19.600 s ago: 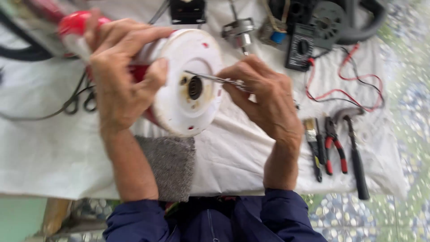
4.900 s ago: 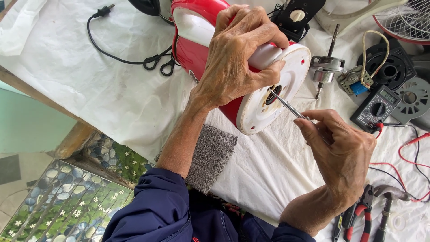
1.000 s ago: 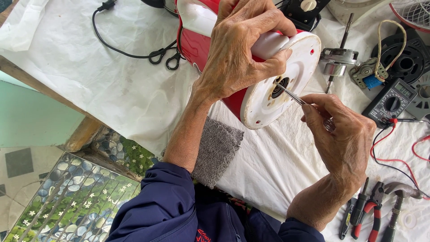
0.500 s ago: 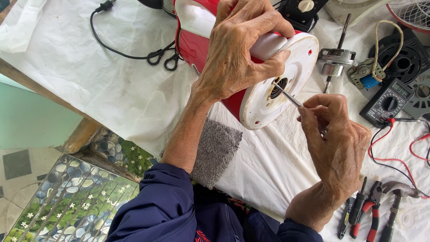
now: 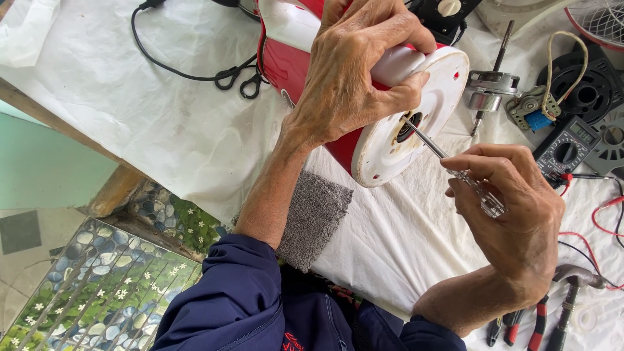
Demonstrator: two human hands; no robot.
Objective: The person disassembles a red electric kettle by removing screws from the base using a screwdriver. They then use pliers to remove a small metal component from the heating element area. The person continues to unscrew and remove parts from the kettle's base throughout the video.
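Observation:
My left hand (image 5: 354,71) grips a red and white fan base (image 5: 390,140) lying on its side, the round white underside facing me. My right hand (image 5: 513,218) holds a screwdriver (image 5: 448,162) with a clear handle. Its thin metal shaft points up and left, and the tip sits at the dark central hole of the white underside (image 5: 408,128).
A white cloth (image 5: 143,123) covers the table. A black power cord (image 5: 195,71) lies at the back left, a grey towel (image 5: 315,218) near my left forearm. At right sit a motor with shaft (image 5: 491,88), a multimeter (image 5: 565,149), red wires (image 5: 604,214), pliers (image 5: 530,328) and a hammer (image 5: 572,292).
Over the last second my right hand has shifted slightly and turned on the screwdriver handle, with the tip staying at the central hole. My left hand keeps the same hold on the base.

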